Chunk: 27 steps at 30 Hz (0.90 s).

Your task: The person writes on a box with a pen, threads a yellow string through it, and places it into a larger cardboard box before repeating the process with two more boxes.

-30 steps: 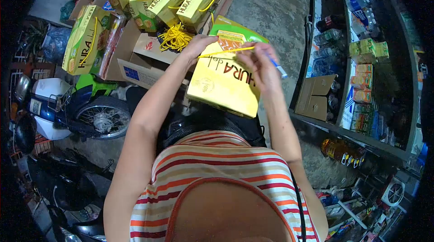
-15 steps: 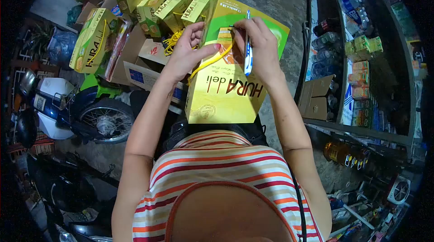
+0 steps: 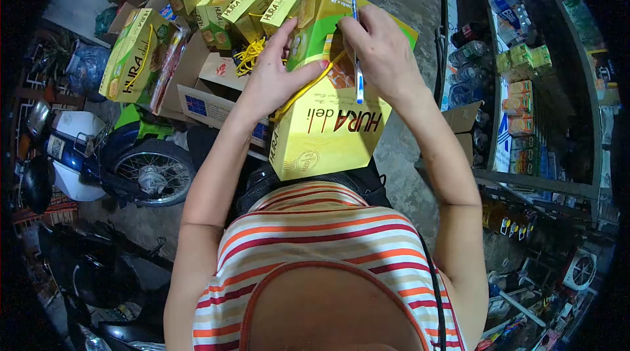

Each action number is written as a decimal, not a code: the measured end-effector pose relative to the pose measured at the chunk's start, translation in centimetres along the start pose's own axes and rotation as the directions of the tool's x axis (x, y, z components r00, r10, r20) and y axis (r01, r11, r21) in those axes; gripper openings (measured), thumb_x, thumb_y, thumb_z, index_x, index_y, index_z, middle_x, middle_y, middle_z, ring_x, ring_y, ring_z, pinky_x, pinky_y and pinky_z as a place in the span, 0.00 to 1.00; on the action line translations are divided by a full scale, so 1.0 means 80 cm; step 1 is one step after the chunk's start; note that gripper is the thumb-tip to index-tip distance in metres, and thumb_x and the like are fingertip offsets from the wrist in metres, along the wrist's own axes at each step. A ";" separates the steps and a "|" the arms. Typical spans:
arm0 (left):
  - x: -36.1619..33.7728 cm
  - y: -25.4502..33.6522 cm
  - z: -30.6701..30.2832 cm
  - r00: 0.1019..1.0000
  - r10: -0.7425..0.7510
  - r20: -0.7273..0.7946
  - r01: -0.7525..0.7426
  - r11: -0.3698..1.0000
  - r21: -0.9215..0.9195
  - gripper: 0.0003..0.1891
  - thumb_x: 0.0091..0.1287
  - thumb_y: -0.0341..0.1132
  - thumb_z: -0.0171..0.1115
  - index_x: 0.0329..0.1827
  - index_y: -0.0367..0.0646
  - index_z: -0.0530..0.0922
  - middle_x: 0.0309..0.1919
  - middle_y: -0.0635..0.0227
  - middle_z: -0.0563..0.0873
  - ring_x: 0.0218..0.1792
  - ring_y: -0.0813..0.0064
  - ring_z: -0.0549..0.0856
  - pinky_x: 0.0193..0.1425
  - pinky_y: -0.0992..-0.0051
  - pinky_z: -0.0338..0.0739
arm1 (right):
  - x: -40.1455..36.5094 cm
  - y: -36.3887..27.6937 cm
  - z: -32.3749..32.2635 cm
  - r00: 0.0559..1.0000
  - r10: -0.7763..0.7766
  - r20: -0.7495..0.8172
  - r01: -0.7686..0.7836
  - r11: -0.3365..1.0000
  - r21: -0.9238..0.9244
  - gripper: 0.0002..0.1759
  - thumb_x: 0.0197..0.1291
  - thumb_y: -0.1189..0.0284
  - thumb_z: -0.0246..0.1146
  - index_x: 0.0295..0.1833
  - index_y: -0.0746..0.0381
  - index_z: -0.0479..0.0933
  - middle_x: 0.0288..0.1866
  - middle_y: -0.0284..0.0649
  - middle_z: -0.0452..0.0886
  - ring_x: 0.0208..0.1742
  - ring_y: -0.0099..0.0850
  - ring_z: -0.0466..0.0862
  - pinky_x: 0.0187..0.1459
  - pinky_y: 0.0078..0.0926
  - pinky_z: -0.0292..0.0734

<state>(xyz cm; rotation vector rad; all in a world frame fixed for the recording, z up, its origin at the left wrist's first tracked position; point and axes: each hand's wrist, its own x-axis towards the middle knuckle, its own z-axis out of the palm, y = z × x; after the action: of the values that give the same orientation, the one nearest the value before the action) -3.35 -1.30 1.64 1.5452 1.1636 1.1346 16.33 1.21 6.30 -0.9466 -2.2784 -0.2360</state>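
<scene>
A yellow and green HURA deli box rests in my lap, its printing upside down to me. My left hand grips its left edge, thumb over the yellow cord handle on the front and fingers along the side. In my right hand a blue and white pen is held across the fingers, lying lengthwise over the box. The fingertips of that hand are bent down at the box's upper face, near the cord's end; what they pinch there is hidden.
More HURA deli boxes stand ahead, by an open carton and a bundle of yellow cords. One box leans at the left. A motorbike wheel is at the left, and shelves with bottles and packs line the right.
My right hand has moved a little up with the pen, and its elbow has swung outward. The box has turned slightly, showing more of its left side. The left fingers have straightened somewhat.
</scene>
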 end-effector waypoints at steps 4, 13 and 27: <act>-0.003 0.001 0.003 0.997 0.082 -0.010 -0.078 0.976 0.204 0.41 0.59 0.33 0.70 0.74 0.35 0.58 0.54 0.61 0.78 0.55 0.74 0.77 0.59 0.74 0.73 | 0.010 -0.003 -0.014 0.975 -0.214 0.057 0.221 0.958 -0.185 0.11 0.48 0.74 0.61 0.38 0.64 0.72 0.36 0.44 0.72 0.40 0.40 0.77 0.38 0.34 0.79; -0.008 0.008 0.015 0.993 0.112 -0.028 -0.104 0.972 0.211 0.44 0.53 0.41 0.72 0.70 0.29 0.61 0.64 0.43 0.72 0.66 0.52 0.72 0.72 0.63 0.63 | 0.011 -0.003 -0.025 0.984 -0.100 0.149 0.119 0.986 -0.118 0.10 0.50 0.76 0.61 0.39 0.67 0.72 0.39 0.48 0.75 0.44 0.45 0.80 0.41 0.38 0.82; -0.014 0.019 0.020 0.997 0.073 -0.038 -0.067 0.988 0.137 0.43 0.54 0.38 0.73 0.70 0.31 0.59 0.56 0.51 0.75 0.58 0.62 0.76 0.64 0.67 0.70 | -0.011 0.003 -0.015 0.998 0.031 -0.054 -0.026 0.995 0.092 0.08 0.52 0.74 0.62 0.37 0.65 0.73 0.33 0.46 0.74 0.38 0.41 0.80 0.37 0.34 0.78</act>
<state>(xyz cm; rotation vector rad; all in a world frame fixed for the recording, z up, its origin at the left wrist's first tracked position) -1.68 -2.84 2.64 1.6842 1.2454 1.1605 17.59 0.42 6.68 -0.9145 -2.2044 -0.1426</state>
